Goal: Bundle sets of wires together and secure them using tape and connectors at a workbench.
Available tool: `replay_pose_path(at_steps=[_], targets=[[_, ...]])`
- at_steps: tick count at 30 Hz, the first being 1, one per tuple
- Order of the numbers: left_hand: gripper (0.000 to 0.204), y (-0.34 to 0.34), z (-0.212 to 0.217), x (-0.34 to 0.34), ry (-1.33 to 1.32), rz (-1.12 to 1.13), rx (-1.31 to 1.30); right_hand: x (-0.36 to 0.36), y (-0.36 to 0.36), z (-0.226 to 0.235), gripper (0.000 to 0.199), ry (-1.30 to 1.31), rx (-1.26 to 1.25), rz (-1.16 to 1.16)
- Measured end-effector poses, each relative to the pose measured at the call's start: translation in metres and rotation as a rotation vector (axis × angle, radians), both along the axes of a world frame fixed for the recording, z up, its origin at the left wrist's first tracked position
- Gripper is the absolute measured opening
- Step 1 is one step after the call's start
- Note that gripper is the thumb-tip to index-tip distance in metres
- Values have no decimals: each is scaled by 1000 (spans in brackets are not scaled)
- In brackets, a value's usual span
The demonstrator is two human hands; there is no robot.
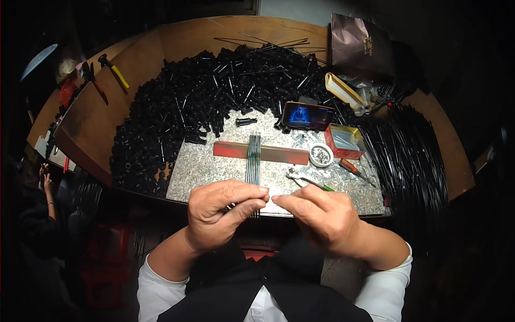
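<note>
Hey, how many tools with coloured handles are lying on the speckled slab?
2: green-handled pliers, just beyond the right hand, and an orange-handled screwdriver farther right, in front of the red box. The hands may hide others.

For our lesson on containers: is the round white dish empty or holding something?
Holding something: small pieces lie inside the round white dish.

One phone (308, 116), one white dish (321, 165), one red bar (284, 155), one brown bag (357, 48)
</note>
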State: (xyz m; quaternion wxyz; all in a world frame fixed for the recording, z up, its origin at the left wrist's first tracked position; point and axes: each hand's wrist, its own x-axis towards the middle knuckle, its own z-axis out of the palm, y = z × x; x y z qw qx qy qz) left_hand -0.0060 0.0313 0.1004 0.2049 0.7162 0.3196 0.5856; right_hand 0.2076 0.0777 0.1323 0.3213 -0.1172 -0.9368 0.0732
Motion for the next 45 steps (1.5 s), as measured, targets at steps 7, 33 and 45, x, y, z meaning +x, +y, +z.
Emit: replay_pose_path(at_steps=[7,33,45], targets=[[11,-1,-4,-2,-38,-7,-27,-5,1,-5,39,47,12,-70],[13,3,-1,8,18,26,-16,2,-3,-3,42,60,309,-153],[18,11,-3,0,115,-37,-26,3,6,11,31,94,307,-137]])
